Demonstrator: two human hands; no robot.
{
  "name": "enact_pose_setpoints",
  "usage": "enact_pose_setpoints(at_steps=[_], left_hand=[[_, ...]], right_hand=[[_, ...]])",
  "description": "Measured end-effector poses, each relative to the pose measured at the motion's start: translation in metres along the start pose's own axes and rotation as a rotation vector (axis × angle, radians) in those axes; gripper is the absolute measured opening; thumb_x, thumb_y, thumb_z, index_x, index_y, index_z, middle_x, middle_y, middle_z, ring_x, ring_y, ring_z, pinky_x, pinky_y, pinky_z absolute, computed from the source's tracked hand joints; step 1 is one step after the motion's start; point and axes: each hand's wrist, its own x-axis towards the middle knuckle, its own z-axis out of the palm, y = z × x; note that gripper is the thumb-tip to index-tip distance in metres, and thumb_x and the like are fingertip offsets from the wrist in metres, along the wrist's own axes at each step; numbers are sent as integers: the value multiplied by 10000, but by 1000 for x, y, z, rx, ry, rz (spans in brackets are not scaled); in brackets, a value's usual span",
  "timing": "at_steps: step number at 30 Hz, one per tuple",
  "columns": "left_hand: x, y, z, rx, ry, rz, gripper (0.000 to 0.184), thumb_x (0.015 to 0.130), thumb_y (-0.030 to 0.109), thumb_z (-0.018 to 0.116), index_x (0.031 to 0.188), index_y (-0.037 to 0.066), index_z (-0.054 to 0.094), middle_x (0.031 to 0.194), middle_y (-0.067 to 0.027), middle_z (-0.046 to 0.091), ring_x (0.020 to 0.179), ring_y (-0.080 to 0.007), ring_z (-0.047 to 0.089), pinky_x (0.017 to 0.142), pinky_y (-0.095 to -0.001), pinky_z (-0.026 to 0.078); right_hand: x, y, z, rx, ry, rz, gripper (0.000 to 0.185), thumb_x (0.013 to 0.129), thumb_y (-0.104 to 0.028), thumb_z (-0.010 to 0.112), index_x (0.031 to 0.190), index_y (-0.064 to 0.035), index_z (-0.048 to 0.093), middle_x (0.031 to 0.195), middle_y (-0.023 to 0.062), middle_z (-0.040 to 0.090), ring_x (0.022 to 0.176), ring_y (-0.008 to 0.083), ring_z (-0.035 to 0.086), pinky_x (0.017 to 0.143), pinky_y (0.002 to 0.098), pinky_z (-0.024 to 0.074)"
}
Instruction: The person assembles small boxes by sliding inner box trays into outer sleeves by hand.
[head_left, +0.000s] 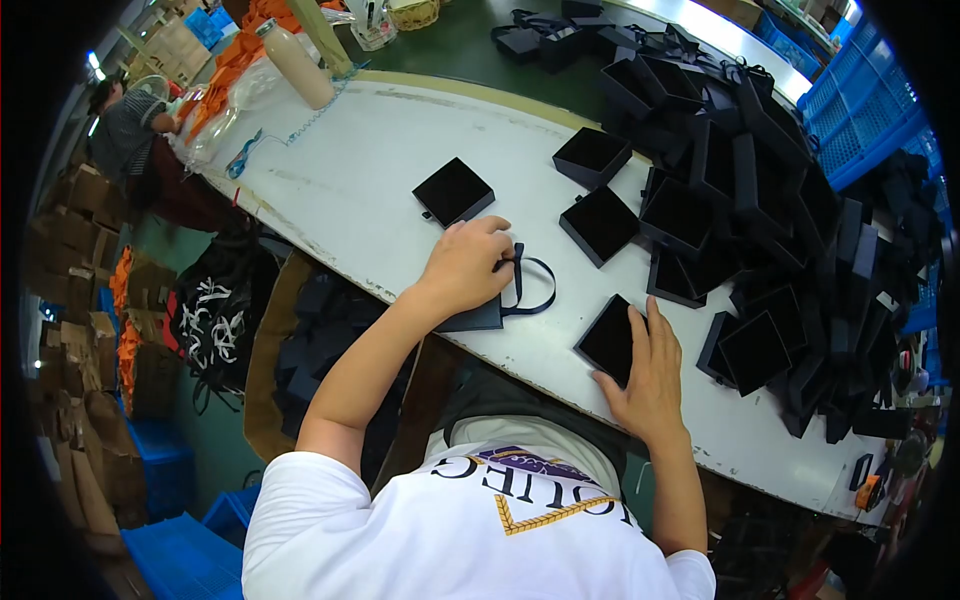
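Observation:
My left hand [465,265] is closed, fingers curled at a black ribbon loop [548,285]. The ribbon belongs to a flat dark piece [476,318], perhaps a bag or sleeve, at the table's near edge, partly hidden by my wrist. My right hand [650,375] grips a small black open box [606,340], thumb on its near side and fingers along its right side. Just beyond my left hand lies another black box [455,190] with a small tab. Two more black boxes, one upper [591,157] and one lower [600,226], sit between my hands and the pile.
A large pile of black boxes [740,190] covers the table's right side, beside blue crates [865,95]. A beige bottle [295,62] and a coiled blue cord [245,155] are at the far left. Below stands a carton of dark pieces [325,340]. Another person [135,140] works at upper left.

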Motion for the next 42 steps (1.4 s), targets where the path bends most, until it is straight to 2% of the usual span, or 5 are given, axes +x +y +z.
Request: enact_pose_setpoints(at_steps=[3,18,23,32,42], left_hand=[[-14,-12,-4,136,231,64,153,815,118,708,942,50,760,1309,-122,690,1101,-347,658,1013,-451,501],[-83,-36,-22,-252,-26,-3,149,758,114,765,793,54,633,1595,-195,445,1481,-396,375,1211,-481,302],[-96,-33,-17,-257,-39,26,408,663,44,910,771,12,518,1590,-215,406,1099,-318,616,815,-360,567],[-119,-36,-13,-383,188,-66,426,641,48,925,724,37,508,1535,-216,463,991,-267,608,734,-325,542],[-133,-48,-6,-263,341,171,414,679,155,926,707,62,524,1517,-279,450,1333,-456,499,1052,-478,474]], right_hand=[[3,1,0,-19,-10,3,996,741,-175,879,1566,-18,345,1611,248,333,1424,439,384,1184,523,297],[48,-25,12,133,140,-107,1046,680,-176,911,1563,-48,364,1487,197,461,1362,395,449,1142,484,346],[89,-44,33,181,194,-228,1018,669,-160,906,1541,-56,390,1465,186,476,1336,383,465,1117,484,358],[120,-53,56,186,203,-211,1014,671,-163,903,1538,-45,392,1446,195,491,1325,377,471,1117,485,362],[130,-69,64,160,27,-401,1017,641,-165,868,1526,0,394,1450,250,497,1358,445,450,1165,526,325]])
